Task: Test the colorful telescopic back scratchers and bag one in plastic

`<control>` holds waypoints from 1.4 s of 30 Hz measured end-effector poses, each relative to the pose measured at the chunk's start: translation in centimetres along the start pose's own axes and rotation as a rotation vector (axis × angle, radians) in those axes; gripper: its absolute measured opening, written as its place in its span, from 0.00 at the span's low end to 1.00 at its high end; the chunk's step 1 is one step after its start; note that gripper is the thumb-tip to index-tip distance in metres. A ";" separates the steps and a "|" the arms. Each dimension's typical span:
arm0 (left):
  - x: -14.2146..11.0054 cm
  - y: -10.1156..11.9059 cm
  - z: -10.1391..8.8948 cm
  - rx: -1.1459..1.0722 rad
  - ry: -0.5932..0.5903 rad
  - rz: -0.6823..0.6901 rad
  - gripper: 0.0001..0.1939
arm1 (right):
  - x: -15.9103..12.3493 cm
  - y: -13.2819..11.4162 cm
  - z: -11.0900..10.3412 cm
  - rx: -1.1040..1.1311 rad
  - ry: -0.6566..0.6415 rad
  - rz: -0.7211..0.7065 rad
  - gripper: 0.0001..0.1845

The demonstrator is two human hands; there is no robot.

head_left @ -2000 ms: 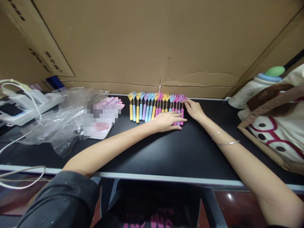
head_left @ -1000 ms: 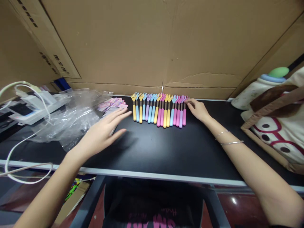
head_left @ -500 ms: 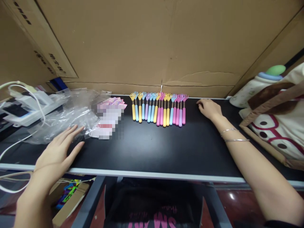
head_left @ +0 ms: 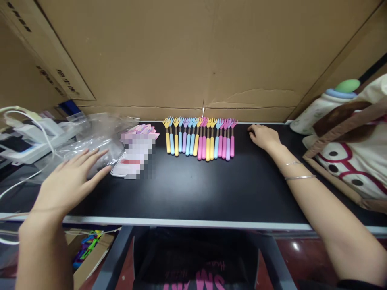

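My left hand is open with its fingers spread, over the near edge of crumpled clear plastic bags; nothing shows in its grasp. My right hand rests on the black tabletop near the back edge, its fingers curled in and no object visible in them. Between the hands, closer to the right one, lies a row of small claw-headed back scratchers, side by side with their claws toward the back. Their handles are yellow, blue, purple and pink.
A phone, partly pixelated, lies beside pink printed packets. A white power strip with cables stands at far left. To the right are a bottle and a cloth bag. Cardboard walls the back; a box sits below.
My left hand has shifted slightly left and up over the plastic bags, fingers still spread. The whole view has moved a little; my right hand and the back scratchers stay in place.
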State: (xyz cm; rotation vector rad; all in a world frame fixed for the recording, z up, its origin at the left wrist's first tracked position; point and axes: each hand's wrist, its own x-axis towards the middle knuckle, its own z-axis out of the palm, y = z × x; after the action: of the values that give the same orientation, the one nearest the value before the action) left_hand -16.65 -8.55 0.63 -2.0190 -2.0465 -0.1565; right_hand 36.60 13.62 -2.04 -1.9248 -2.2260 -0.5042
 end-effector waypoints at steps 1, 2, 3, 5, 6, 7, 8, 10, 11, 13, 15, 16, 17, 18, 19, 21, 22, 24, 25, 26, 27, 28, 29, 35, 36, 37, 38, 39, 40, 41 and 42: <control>0.5 1.3 -0.8 -0.003 0.061 0.044 0.28 | 0.0 0.0 0.0 0.001 -0.004 0.002 0.19; 1.2 2.8 -1.5 -0.025 0.131 0.089 0.27 | 0.1 0.1 0.0 0.002 -0.009 0.003 0.19; 1.9 4.5 -2.1 -0.060 0.168 0.161 0.26 | 0.1 0.1 -0.1 0.004 -0.015 0.003 0.19; 3.6 8.1 -2.8 -0.151 0.236 0.336 0.22 | 0.1 0.0 -0.1 0.010 -0.026 0.000 0.19; 4.4 9.9 -2.8 -0.194 0.285 0.428 0.19 | 0.1 0.0 -0.2 0.013 -0.032 -0.002 0.19; 5.2 11.6 -2.7 -0.212 0.297 0.551 0.18 | 0.0 -0.1 -0.2 0.016 -0.038 -0.004 0.19; 5.9 13.2 -2.4 -0.207 0.281 0.678 0.17 | 0.0 -0.2 -0.3 0.019 -0.044 -0.004 0.19; 6.8 15.8 -1.6 -0.183 0.246 0.888 0.15 | -0.2 -0.4 -0.3 0.029 -0.054 -0.002 0.19; 7.1 16.8 -1.0 -0.170 0.228 0.968 0.15 | -0.2 -0.5 -0.3 0.036 -0.059 0.003 0.19; 7.2 18.2 0.0 -0.161 0.209 1.063 0.14 | -0.2 -0.6 -0.5 0.055 -0.072 0.018 0.19; 7.0 18.9 1.0 -0.185 0.203 1.079 0.14 | 0.0 -0.7 -0.9 0.084 -0.088 0.041 0.18; 6.8 19.0 1.3 -0.211 0.199 1.068 0.14 | 0.1 -0.8 -1.3 0.102 -0.093 0.049 0.17; 6.7 19.0 1.6 -0.246 0.192 1.054 0.14 | 0.2 -1.1 -1.8 0.124 -0.094 0.051 0.16; 6.6 18.9 1.9 -0.288 0.180 1.038 0.15 | 0.2 -1.5 -2.5 0.147 -0.091 0.045 0.16; 6.5 18.8 2.0 -0.331 0.163 1.023 0.15 | 0.0 -2.1 -3.3 0.171 -0.081 0.030 0.16; 6.4 18.5 2.2 -0.411 0.120 0.999 0.16 | -0.9 -3.8 -5.3 0.250 -0.040 -0.048 0.17; 6.4 18.4 2.2 -0.443 0.099 0.988 0.16 | -1.8 -4.9 -6.3 0.306 -0.013 -0.115 0.16; 6.5 18.3 2.2 -0.491 0.063 0.975 0.16 | -4.2 -7.3 -8.1 0.564 0.101 -0.371 0.16; 6.6 18.3 2.2 -0.509 0.050 0.973 0.16 | -5.5 -8.4 -8.8 0.634 0.121 -0.479 0.15; 6.6 18.3 2.3 -0.525 0.043 0.972 0.16 | -6.9 -9.3 -9.2 0.676 0.088 -0.584 0.15; 6.7 18.3 2.3 -0.538 0.038 0.971 0.16 | -8.2 -10.1 -9.4 0.696 0.050 -0.689 0.15; 6.7 18.3 2.4 -0.550 0.034 0.971 0.16 | -9.4 -10.7 -9.4 0.701 0.015 -0.761 0.14; 6.8 18.3 2.5 -0.559 0.030 0.973 0.16 | -10.3 -11.0 -9.2 0.699 -0.012 -0.810 0.14; 7.0 18.2 2.8 -0.573 0.001 0.997 0.14 | -11.9 -11.4 -7.7 0.669 -0.164 -0.845 0.12; 7.0 18.2 2.8 -0.569 -0.001 0.998 0.14 | -11.9 -11.4 -7.7 0.677 -0.182 -0.833 0.12; 7.0 18.2 2.7 -0.565 -0.002 1.001 0.14 | -11.9 -11.4 -7.8 0.683 -0.200 -0.821 0.12; 7.0 18.1 2.7 -0.561 -0.003 1.004 0.14 | -11.9 -11.4 -7.9 0.689 -0.219 -0.811 0.13; 7.0 18.1 2.6 -0.558 -0.006 1.006 0.14 | -11.9 -11.4 -8.0 0.694 -0.240 -0.803 0.13; 7.0 18.1 2.6 -0.556 -0.009 1.008 0.14 | -11.9 -11.4 -8.2 0.698 -0.261 -0.796 0.13; 6.9 18.1 2.5 -0.556 -0.013 1.010 0.14 | -11.9 -11.4 -8.3 0.699 -0.280 -0.790 0.14; 6.9 18.1 2.5 -0.555 -0.015 1.010 0.14 | -11.9 -11.4 -8.4 0.700 -0.297 -0.784 0.14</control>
State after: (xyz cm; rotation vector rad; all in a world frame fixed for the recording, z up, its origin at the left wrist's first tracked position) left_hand 1.05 -0.73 -1.88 -3.1005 -0.7989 -0.5291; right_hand 26.48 -1.74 0.15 -0.7921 -2.7638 0.4857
